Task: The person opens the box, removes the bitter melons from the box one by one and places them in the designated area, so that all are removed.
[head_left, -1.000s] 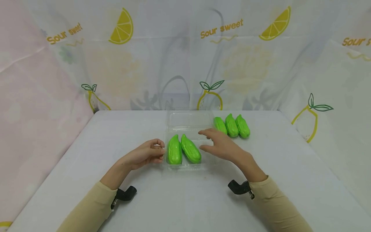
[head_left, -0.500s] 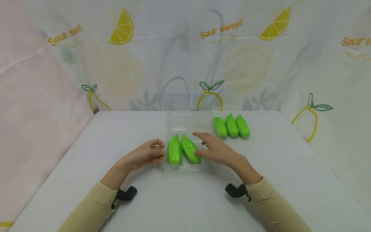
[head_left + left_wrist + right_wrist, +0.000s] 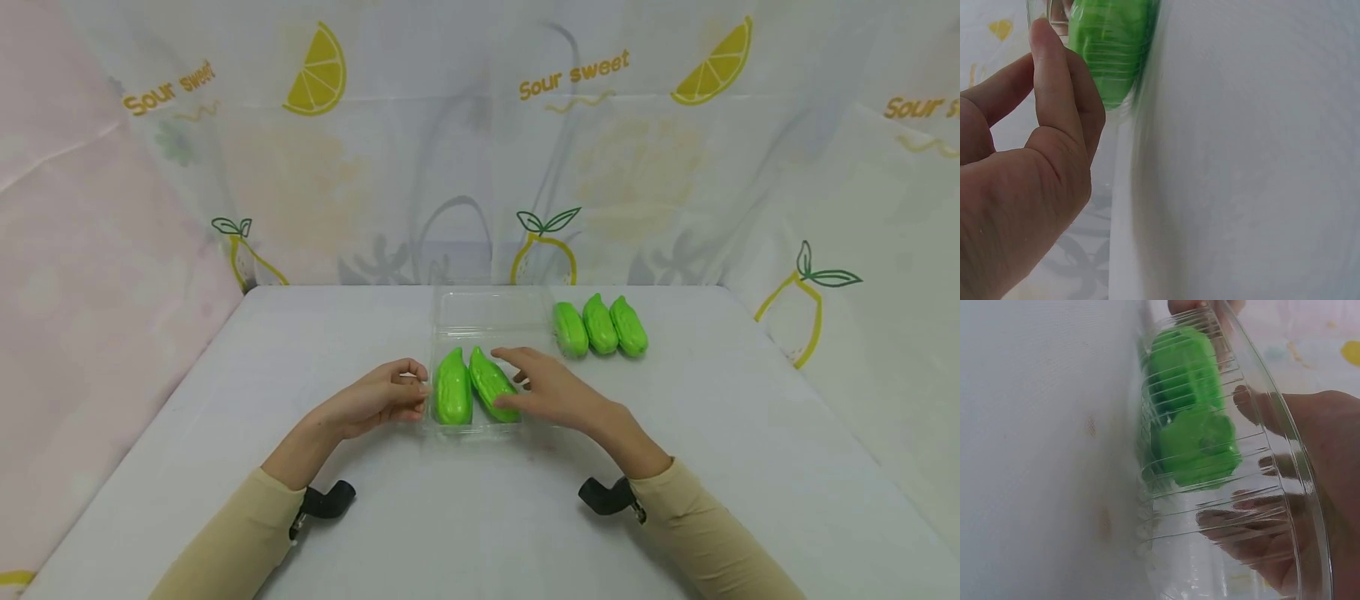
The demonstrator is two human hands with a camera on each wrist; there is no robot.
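Observation:
A clear plastic clamshell box (image 3: 542,429) lies with its lid (image 3: 491,310) folded back. Two ridged green bitter melons are inside: the left one (image 3: 453,390) nearly straight, the right one (image 3: 489,387) slanted. At the box's left side my left hand (image 3: 382,395) pinches the rim; the left wrist view shows thumb and finger meeting at the clear edge (image 3: 1030,9). My right hand (image 3: 551,387) hovers over the box, fingers and thumb spread around the slanted melon. Through the clear wall, the right wrist view shows the right thumb (image 3: 1250,406) near the melons; contact is unclear.
Three more bitter melons (image 3: 600,325) lie side by side on the white table (image 3: 480,517), to the right of the lid. A printed lemon cloth (image 3: 480,150) hangs behind the table. Black wrist mounts (image 3: 327,502) stick out below both sleeves.
My right hand has moved left, from the box's right part to over the slanted bitter melon. My left hand and the melons have stayed put.

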